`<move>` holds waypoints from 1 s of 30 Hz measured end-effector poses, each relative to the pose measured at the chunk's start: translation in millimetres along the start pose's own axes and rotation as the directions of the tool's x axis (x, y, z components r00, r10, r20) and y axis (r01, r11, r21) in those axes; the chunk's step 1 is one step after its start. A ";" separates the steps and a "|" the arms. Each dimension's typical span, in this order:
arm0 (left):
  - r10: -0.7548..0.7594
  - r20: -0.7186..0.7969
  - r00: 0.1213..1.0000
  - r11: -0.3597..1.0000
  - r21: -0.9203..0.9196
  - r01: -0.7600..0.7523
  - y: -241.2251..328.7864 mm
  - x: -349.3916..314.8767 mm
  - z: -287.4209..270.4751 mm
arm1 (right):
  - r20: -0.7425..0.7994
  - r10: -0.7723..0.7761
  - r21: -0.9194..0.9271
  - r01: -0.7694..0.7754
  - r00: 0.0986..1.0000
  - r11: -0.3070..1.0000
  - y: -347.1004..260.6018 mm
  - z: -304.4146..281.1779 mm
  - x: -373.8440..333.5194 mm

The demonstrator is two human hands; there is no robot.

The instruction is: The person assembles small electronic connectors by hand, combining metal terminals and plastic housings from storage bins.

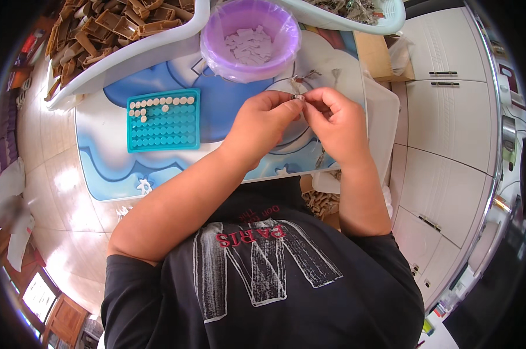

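Two hands, head view: bare and close together above the right part of a blue-and-white patterned tabletop (219,107), nearer its right edge than its left.
Left hand (260,125): thumb and forefinger pinch a small greyish piece (298,98); its exact shape is too small to tell.
Right hand (339,125): thumb and forefinger pinch at the same piece from the other side, the remaining fingers curled.
Loose strands: thin, greyish strips (309,74) lie just beyond the fingertips, toward the far edge.
Teal tray (196,125): on the tabletop's left half, in from the left edge; beige round pieces (163,101) fill its far row and part of the next rows.
Purple bucket (286,49): at the far edge, plastic-lined, holding flat white pieces (249,46).
White bin (149,58): at the far left corner, heaped with brown pieces (109,26).
Pale green basket (332,21): by the far right corner, filled with tangled greyish strands (353,8).
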State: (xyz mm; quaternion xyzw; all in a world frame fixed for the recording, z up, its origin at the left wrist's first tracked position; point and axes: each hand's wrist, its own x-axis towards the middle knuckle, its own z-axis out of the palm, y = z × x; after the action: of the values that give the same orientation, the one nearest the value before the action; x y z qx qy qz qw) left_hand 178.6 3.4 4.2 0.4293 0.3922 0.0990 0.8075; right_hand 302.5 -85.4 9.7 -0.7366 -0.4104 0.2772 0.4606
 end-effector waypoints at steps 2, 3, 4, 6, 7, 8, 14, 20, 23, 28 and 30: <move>-0.017 0.013 1.000 1.000 0.020 0.017 3.3 -1.6 0.1 | 0.025 -0.042 -0.126 0.045 0.999 0.991 -1.9 -0.9 -1.1; -0.018 0.011 1.000 1.000 0.020 0.018 2.5 -1.2 -0.2 | 0.027 -0.042 -0.124 0.045 0.999 0.991 -0.5 -0.9 -1.2; -0.012 0.007 1.000 1.000 0.006 0.012 1.8 -0.9 -0.5 | 0.025 0.007 -0.107 -0.005 1.000 0.994 0.9 -1.0 -1.7; -0.007 0.002 1.000 1.000 -0.008 0.007 -0.6 -0.8 -1.5 | 0.025 0.057 -0.088 -0.055 0.998 0.995 3.4 -1.4 -1.6; 0.009 0.010 1.000 1.000 -0.026 -0.008 -2.3 -0.8 -2.1 | 0.047 0.144 0.085 -0.147 0.989 0.985 4.5 -2.0 -0.9; 0.024 0.017 1.000 0.999 -0.043 -0.023 -3.2 -0.9 -2.3 | 0.084 0.224 0.253 -0.238 0.971 0.938 5.5 -3.1 0.2; 0.002 0.020 1.000 1.000 -0.006 -0.002 -2.5 -0.2 -4.9 | 0.129 0.316 0.512 -0.336 0.940 0.791 13.2 -21.5 13.0; -0.007 0.024 1.000 1.000 -0.018 0.007 -0.1 -1.4 -4.5 | 0.103 0.300 0.508 -0.309 0.948 0.804 12.4 -26.2 12.2; 0.000 0.031 1.000 0.999 -0.041 0.001 -2.7 0.2 -6.0 | 0.137 0.071 0.312 -0.111 0.988 0.944 13.6 -28.0 5.7; 0.018 0.020 1.000 0.988 -0.156 -0.014 -3.9 0.7 -8.7 | 0.249 -0.386 -0.469 0.459 0.888 0.754 -14.3 -28.8 -15.3; 0.000 0.008 1.000 0.982 -0.186 0.002 -1.3 1.4 -8.2 | 0.265 -0.351 -0.551 0.440 0.898 0.710 -3.4 -20.4 -21.6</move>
State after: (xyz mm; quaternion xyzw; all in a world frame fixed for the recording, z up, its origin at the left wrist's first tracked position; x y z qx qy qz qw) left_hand 173.4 8.3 -0.2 0.3521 0.3782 0.1332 0.8457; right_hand 306.4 -112.4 22.1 -0.7167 -0.6560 0.0795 0.2229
